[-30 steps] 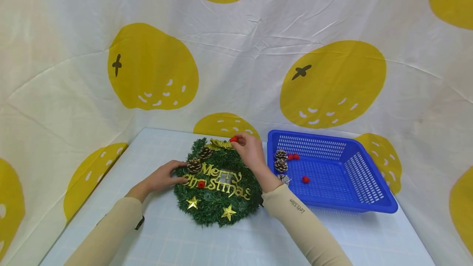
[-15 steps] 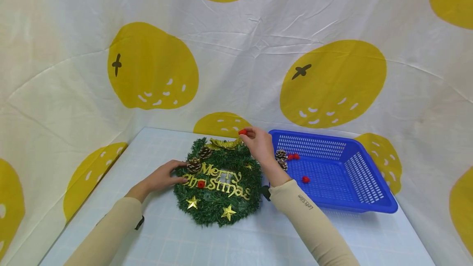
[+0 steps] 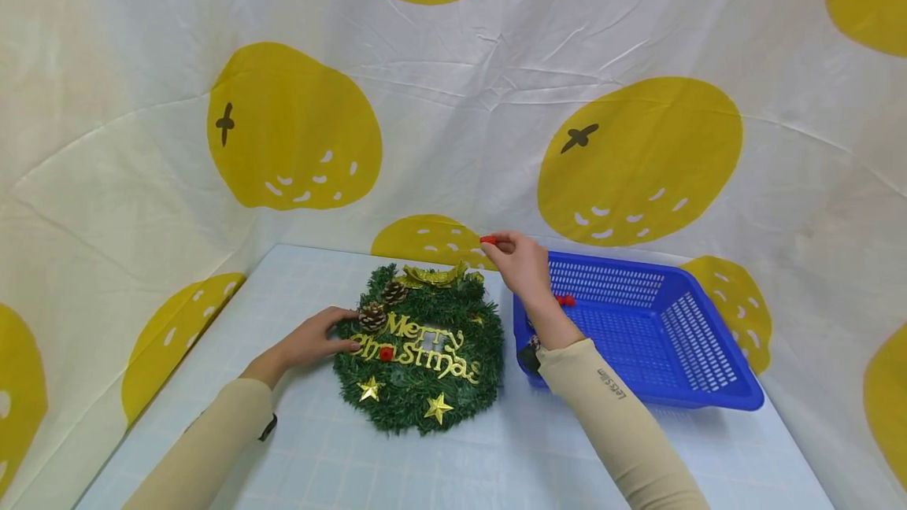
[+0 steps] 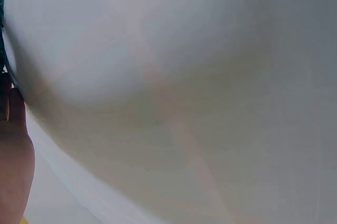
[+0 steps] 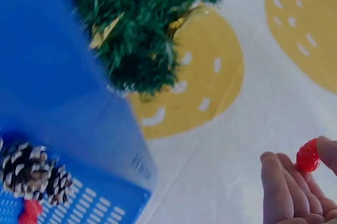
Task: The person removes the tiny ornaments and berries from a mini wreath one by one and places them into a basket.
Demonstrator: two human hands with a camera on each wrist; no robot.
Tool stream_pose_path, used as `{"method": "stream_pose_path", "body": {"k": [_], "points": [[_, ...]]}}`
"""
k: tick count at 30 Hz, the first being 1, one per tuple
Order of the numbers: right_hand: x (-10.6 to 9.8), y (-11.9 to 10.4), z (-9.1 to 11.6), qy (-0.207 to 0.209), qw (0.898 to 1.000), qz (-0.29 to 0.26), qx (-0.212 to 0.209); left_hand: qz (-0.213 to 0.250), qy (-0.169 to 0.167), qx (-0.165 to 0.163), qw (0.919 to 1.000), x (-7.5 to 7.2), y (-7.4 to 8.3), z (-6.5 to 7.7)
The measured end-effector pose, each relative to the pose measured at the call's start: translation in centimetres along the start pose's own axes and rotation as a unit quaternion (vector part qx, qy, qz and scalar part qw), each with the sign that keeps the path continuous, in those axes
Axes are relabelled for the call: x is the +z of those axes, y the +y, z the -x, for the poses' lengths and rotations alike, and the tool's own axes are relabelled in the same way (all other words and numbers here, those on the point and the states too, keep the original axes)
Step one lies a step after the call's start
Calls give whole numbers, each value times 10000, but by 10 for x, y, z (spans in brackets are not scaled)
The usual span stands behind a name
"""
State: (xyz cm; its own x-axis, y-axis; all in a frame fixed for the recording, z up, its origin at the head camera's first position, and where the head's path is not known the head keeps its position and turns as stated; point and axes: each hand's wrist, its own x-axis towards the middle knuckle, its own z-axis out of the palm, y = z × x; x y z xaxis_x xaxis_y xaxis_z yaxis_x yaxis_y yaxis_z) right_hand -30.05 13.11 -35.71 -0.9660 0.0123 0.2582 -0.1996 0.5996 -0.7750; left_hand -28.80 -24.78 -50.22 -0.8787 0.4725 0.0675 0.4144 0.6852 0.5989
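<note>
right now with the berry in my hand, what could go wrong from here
The right hand holds the red berry in the air by the fingers, so it might slip. The beige sleeve overlaps a corner of the blue basket in the head view and could catch it. The left hand lies at the edge of the wreath, beside a pine cone it may nudge.

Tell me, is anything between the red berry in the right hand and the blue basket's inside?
Only the left rim of the blue plastic basket: the right hand holds the bumpy red berry outside it, apparently raised. No other object shows between.
</note>
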Motion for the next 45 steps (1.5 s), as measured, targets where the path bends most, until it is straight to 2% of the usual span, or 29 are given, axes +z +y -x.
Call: {"method": "stream_pose_path", "body": {"k": [6, 11, 17, 22, 28, 35, 45], "points": [[-16, 9, -3, -6, 9996, 90, 272, 30, -13, -15, 10000, -1, 1, 1], [-33, 17, -6, 142, 9983, 41, 558, 28, 10, -11, 10000, 1, -1, 1], [-45, 32, -11, 200, 9974, 127, 685, 37, 15, 21, 10000, 3, -4, 0], [-48, 48, -13, 287, 9960, 283, 795, 29, 33, 30, 10000, 4, -5, 0], [-48, 72, -15, 258, 9913, 732, 1061, 34, 22, 32, 10000, 3, -4, 0], [-49, 93, -12, 22, 9850, 962, 1435, 42, -5, 31, 10000, 2, -2, 0], [-47, 112, -11, -391, 9767, 1534, 1450, 67, -5, -1, 10000, 0, 4, 0]]}}
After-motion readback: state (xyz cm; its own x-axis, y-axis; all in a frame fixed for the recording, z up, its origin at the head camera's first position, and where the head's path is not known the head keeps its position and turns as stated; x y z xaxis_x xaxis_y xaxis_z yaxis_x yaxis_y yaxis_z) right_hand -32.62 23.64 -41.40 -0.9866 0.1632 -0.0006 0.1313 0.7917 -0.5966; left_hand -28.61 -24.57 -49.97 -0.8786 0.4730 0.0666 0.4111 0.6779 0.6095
